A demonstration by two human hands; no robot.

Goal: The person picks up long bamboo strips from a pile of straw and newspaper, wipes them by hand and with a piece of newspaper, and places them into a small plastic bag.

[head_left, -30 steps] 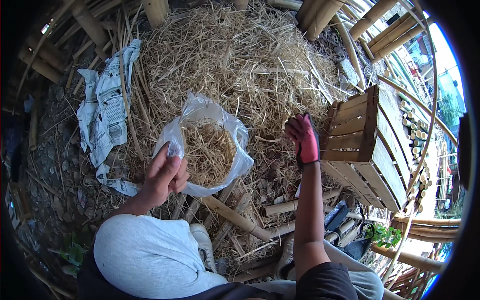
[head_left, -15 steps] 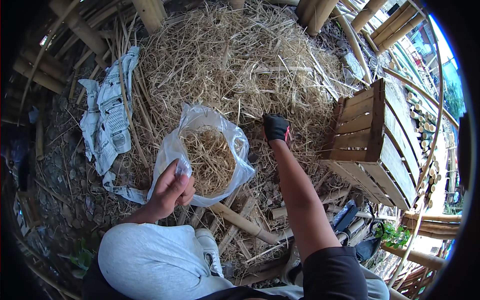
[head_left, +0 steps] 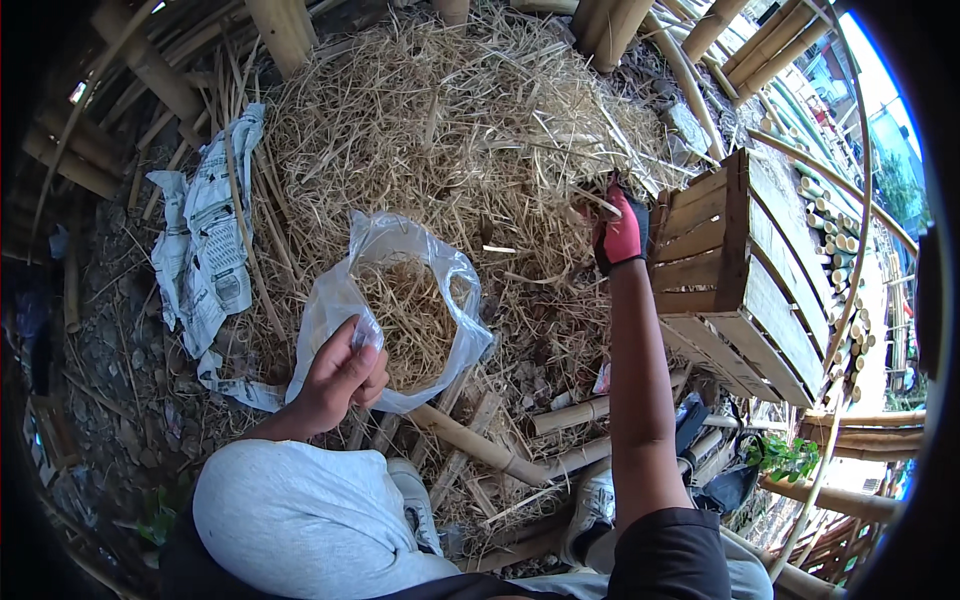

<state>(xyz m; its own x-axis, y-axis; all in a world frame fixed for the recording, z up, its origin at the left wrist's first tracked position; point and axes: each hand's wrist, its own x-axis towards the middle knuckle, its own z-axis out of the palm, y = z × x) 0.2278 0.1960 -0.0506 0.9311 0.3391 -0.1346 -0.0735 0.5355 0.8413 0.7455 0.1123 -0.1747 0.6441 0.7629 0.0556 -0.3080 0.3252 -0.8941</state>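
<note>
My bare left hand (head_left: 345,375) pinches the near-left rim of a clear plastic bag (head_left: 325,300). The bag stands with its mouth wide apart, and dry straw-like shavings (head_left: 415,325) fill much of it. My right hand (head_left: 622,225), in a red and black glove, is off to the right of the bag, near the slatted wooden crate. Its fingers are curled around a few pale strips that stick out toward the left; part of the grip is hidden. Beneath and beyond both hands spreads a thick heap of the same pale shavings (head_left: 400,150).
The wooden crate (head_left: 700,235) lies tilted at the right. Crumpled printed paper (head_left: 215,240) is on the ground at left. Bamboo poles (head_left: 480,445) lie by my shoes (head_left: 415,505). Bamboo posts (head_left: 283,35) stand around the far edge, and cut bamboo (head_left: 850,240) is stacked beyond the crate.
My right hand has lifted from the shavings, moved right toward the crate and turned, showing the red side of its glove with strips in it. My left hand keeps its hold on the bag.
</note>
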